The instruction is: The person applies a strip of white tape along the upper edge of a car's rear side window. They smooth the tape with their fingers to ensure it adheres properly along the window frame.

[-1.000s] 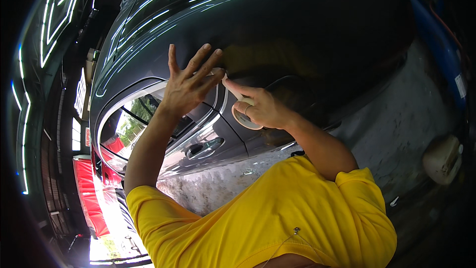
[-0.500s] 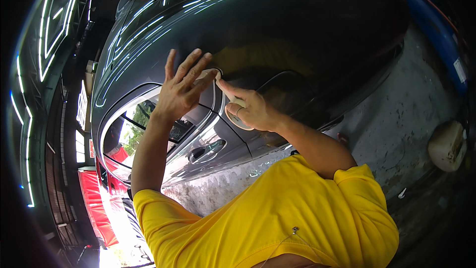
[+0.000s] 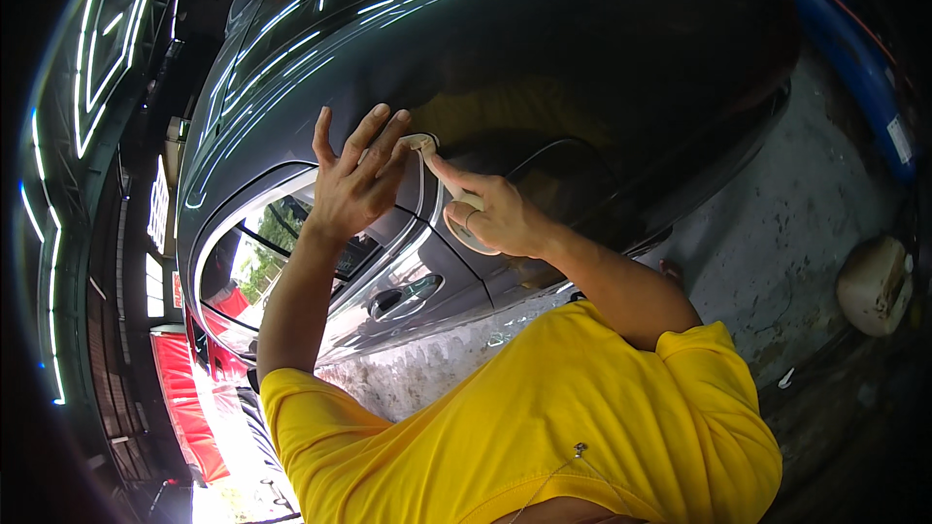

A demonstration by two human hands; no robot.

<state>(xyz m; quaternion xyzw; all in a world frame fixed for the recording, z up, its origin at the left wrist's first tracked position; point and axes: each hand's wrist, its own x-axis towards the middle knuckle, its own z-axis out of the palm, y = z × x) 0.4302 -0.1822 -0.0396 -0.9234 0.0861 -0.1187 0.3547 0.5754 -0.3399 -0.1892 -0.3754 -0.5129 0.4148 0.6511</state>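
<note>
A dark grey car (image 3: 485,49) fills the upper middle of the view. At the rear corner of its side window (image 3: 260,257), my left hand (image 3: 351,184) rests with its fingers spread and slightly bent. Its index fingertip lies beside a pale strip of masking tape (image 3: 421,143) that curves round the window trim's corner. My right hand (image 3: 507,218) grips the masking tape roll (image 3: 472,237), which hangs below the corner, its thumb underneath. The right index finger points up along the strip to the bend. Part of the strip is hidden behind my left fingers.
Below the window is the car's door handle (image 3: 406,297). A pale container (image 3: 875,286) stands on the wet-looking grey floor (image 3: 748,223) at the right, with a blue object (image 3: 864,78) beyond it. Red sheeting (image 3: 186,398) hangs at the lower left.
My left hand has drawn back slightly downward, its fingers more bent, and more of the tape shows at the corner. My right hand and the roll have barely shifted.
</note>
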